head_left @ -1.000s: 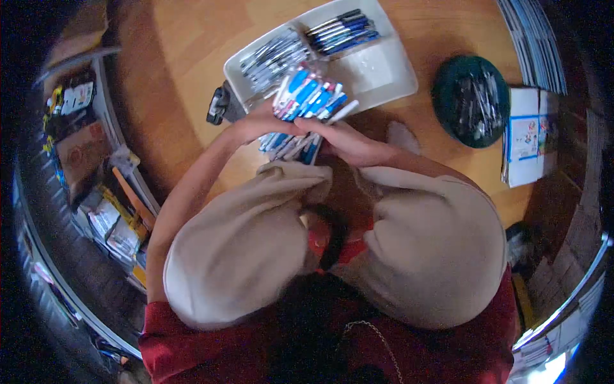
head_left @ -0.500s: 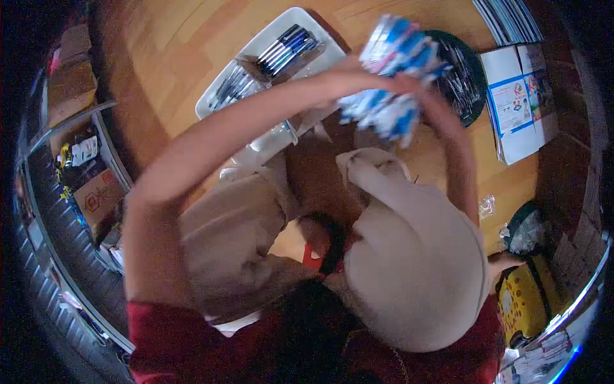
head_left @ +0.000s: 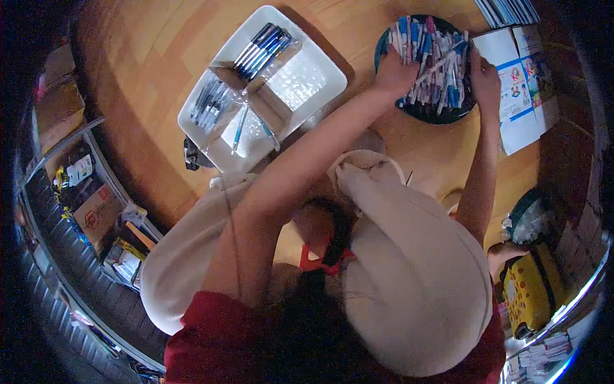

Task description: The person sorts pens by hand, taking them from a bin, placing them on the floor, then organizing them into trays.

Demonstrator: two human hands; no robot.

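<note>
A loose pile of pens (head_left: 438,64), mostly clear with blue, white and some pink parts, lies in a dark green round bowl (head_left: 441,118) at the upper right. My left hand (head_left: 398,75) is at the pile's left side, with its thumb and fingers closed around pens there. On the other side, at the bowl's right rim, my right hand (head_left: 487,80) is beside the pens with its fingers extended and partly curved. Some of its fingertips are hard to make out.
Left of the bowl stands a white divided tray (head_left: 339,80) with dark blue pens (head_left: 262,51), clear pens (head_left: 210,105) and a few loose ones. Flattened printed packaging (head_left: 517,96) lies at right, near a yellow case (head_left: 531,291). A shelf with boxes (head_left: 96,211) is at left.
The pens, held up in a bunch over the floor between tray and bowl, are now down in the bowl. Both hands have moved right and apart. The white tray shows more fully.
</note>
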